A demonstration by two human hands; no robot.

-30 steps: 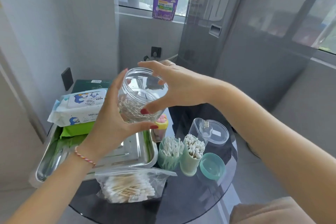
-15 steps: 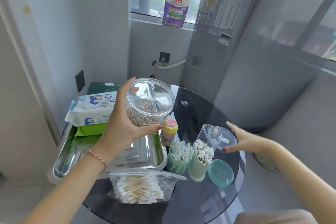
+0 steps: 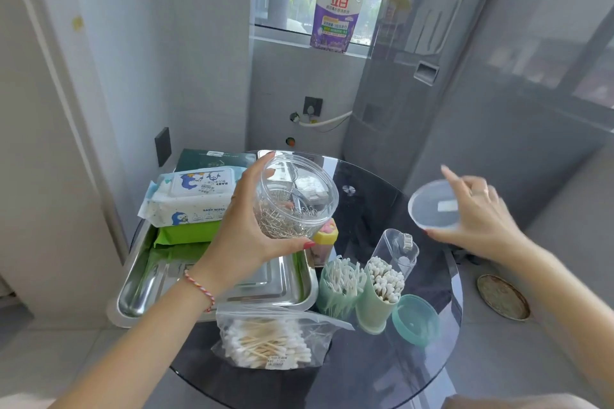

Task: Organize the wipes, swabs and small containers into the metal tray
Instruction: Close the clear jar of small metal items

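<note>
I see the left hand [image 3: 244, 236] wrapped around a clear round jar [image 3: 295, 197] of metal pins, tilted, held above the metal tray [image 3: 133, 295]. Right hand [image 3: 481, 219], well right of tray, pinches the clear lid [image 3: 433, 204] at its rim. Baby wipes pack [image 3: 191, 197] lies at tray's far end; swab bag [image 3: 265, 340] just in front of tray

Round dark glass bench [image 3: 372, 372], centre frame. On it: metal tray [image 3: 139, 295] at left, bagged swabs [image 3: 265, 342] lower centre, two green swab cups [image 3: 375, 312], teal lid [image 3: 415, 319], clear container [image 3: 397, 251].
</note>
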